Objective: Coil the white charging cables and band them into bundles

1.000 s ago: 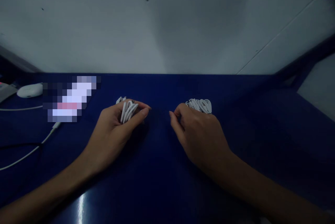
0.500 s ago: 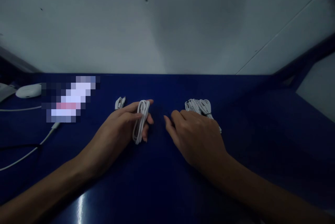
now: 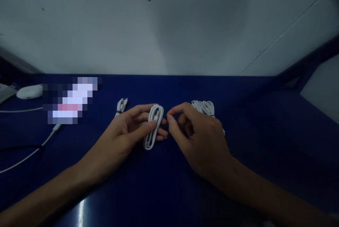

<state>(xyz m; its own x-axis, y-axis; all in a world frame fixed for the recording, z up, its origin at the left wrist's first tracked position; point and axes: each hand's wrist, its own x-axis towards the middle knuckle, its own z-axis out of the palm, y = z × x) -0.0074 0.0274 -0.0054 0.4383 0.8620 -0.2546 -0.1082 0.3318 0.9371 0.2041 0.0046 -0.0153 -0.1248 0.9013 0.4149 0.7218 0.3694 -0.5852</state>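
My left hand (image 3: 127,131) grips a coiled white cable (image 3: 153,125) between thumb and fingers, held upright just above the blue table (image 3: 265,142). Right beside the coil's top, my right hand (image 3: 197,135) has thumb and forefinger pinched together, the tips close to the cable; whether they hold anything is unclear. Behind my right hand lies a pile of white coiled cables (image 3: 203,106). One small bundled white cable (image 3: 121,106) lies behind my left hand.
At the far left are a white mouse (image 3: 29,91), a blurred-out patch (image 3: 71,100), and a white cord (image 3: 31,151) trailing over the table. A pale wall (image 3: 159,25) rises behind the table's back edge. A dark blue side rail (image 3: 304,71) runs along the right.
My left hand has carried the coiled cable rightward and turned it upright. My right hand has lifted off the table, its fingers closing into a pinch next to the coil.
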